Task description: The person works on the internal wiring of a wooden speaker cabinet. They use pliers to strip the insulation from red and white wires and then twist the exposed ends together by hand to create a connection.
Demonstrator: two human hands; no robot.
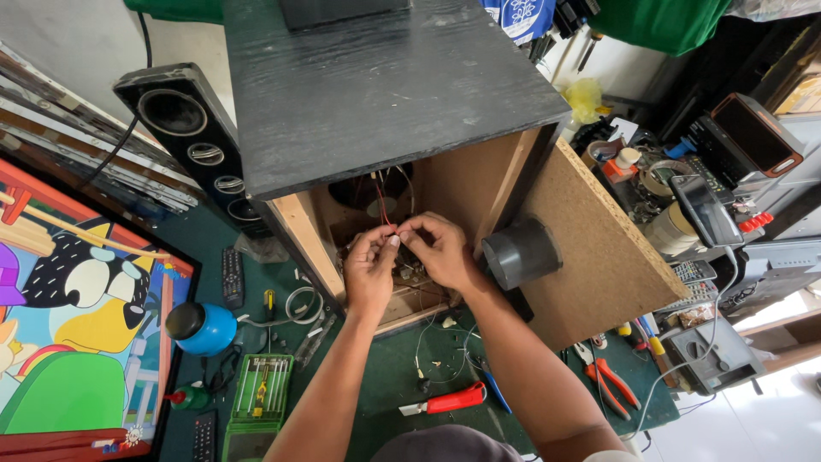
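Both hands, left [369,267] and right [440,250], fingertips pinched shut on thin wires [381,208] inside open wooden speaker cabinet [479,184] at bench [389,376] middle; red utility knife [446,399] near front edge, green screwdriver case [262,387] toward left

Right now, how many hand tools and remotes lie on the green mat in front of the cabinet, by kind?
Red-handled utility knife: 1
Orange-handled pliers: 1
Green screwdriver set case: 1
Black remote controls: 2
Total: 5
Both hands, left and right, pinch thin wires inside the cabinet.
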